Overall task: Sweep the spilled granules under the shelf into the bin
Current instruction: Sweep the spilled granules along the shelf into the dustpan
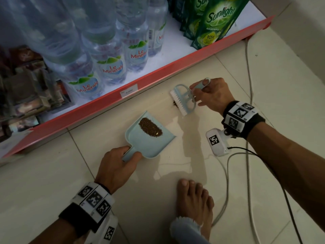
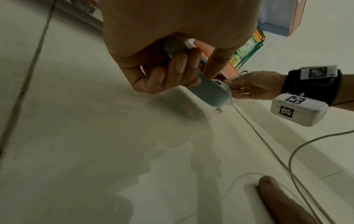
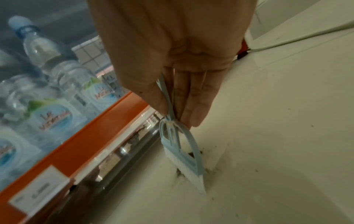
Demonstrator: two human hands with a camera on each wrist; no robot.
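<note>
A light blue dustpan point(image 1: 149, 138) lies on the floor tiles with a heap of brown granules point(image 1: 150, 127) in it. My left hand point(image 1: 117, 166) grips its handle point(image 2: 203, 84). My right hand point(image 1: 211, 95) pinches the handle of a small light blue brush point(image 1: 183, 100) with white bristles point(image 3: 184, 163). The bristles touch the floor just in front of the red shelf edge point(image 1: 140, 83). A small dark clump of granules point(image 1: 174, 103) lies at the brush's left end, and more specks point(image 3: 208, 151) are scattered around the bristles. No bin is in view.
Water bottles point(image 1: 112, 67) and green detergent pouches point(image 1: 214, 22) stand on the low shelf. A grey cable point(image 1: 226, 173) runs over the floor at right. A bare foot point(image 1: 195, 203) stands near the bottom, beside a fluffy grey-blue thing point(image 1: 184, 229).
</note>
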